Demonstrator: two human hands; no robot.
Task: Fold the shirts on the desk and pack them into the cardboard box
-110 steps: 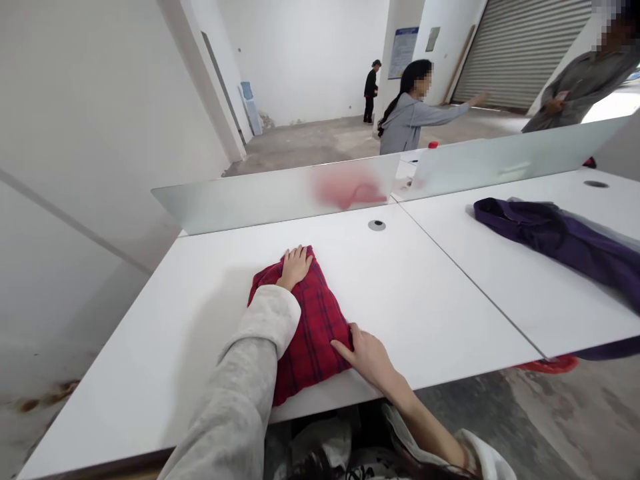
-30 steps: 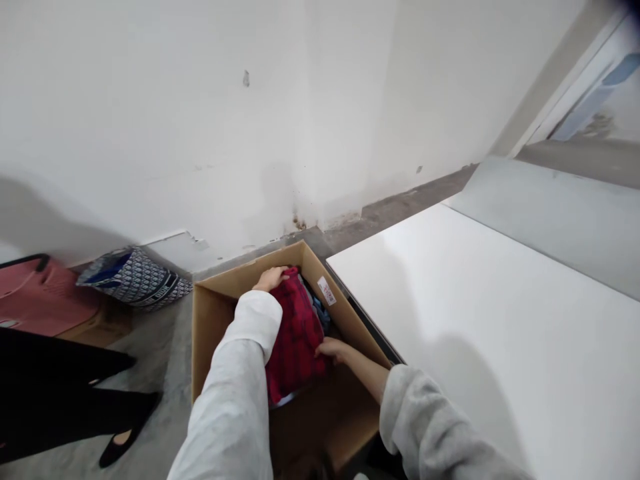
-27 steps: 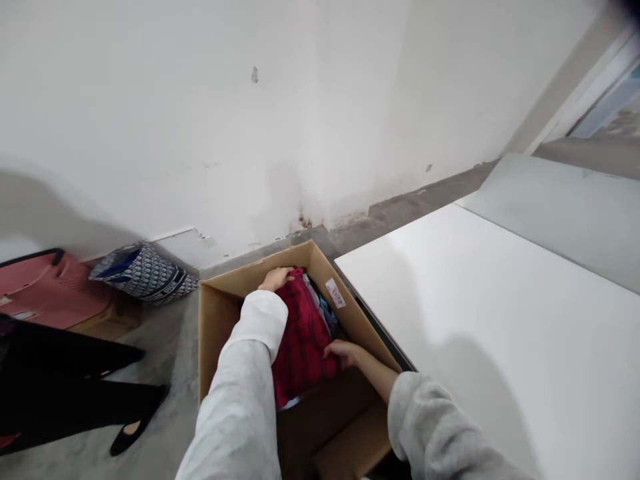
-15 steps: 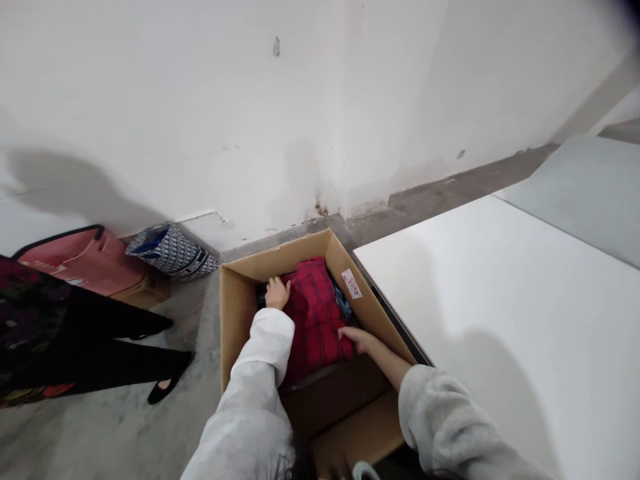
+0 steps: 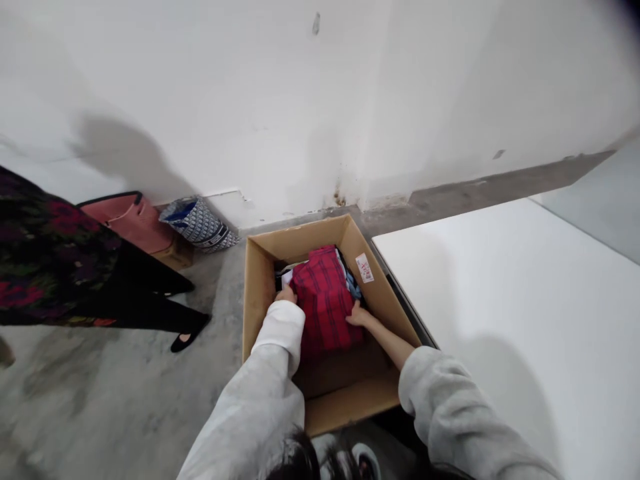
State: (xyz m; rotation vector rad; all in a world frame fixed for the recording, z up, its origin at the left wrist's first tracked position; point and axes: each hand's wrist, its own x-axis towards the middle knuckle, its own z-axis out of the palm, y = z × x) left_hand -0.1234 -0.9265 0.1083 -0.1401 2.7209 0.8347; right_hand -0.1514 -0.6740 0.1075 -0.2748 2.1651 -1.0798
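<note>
A folded red plaid garment [image 5: 324, 300] lies on other clothes inside an open cardboard box [image 5: 257, 300]. My left hand [image 5: 287, 295] is closed on its left edge, with the fingers partly hidden. On the opposite edge, my right hand [image 5: 357, 315] grips the cloth, thumb on top and the other fingers mostly out of sight. Bits of white cloth [image 5: 287, 277] show just past my left hand. Some blue cloth [image 5: 354, 287] pokes out between the garment and the right wall of the box.
To the right, a white tabletop [image 5: 500, 280] adjoins the box. A person in black trousers [image 5: 145, 287] stands at left on the concrete floor [image 5: 150, 393]. By the wall are a pink bin [image 5: 135, 223] and a patterned tote bag [image 5: 203, 223].
My left hand has drawn back toward me along the garment's left edge, uncovering white cloth. My right hand stays at the right edge. The view has shifted, showing more of the person at left.
</note>
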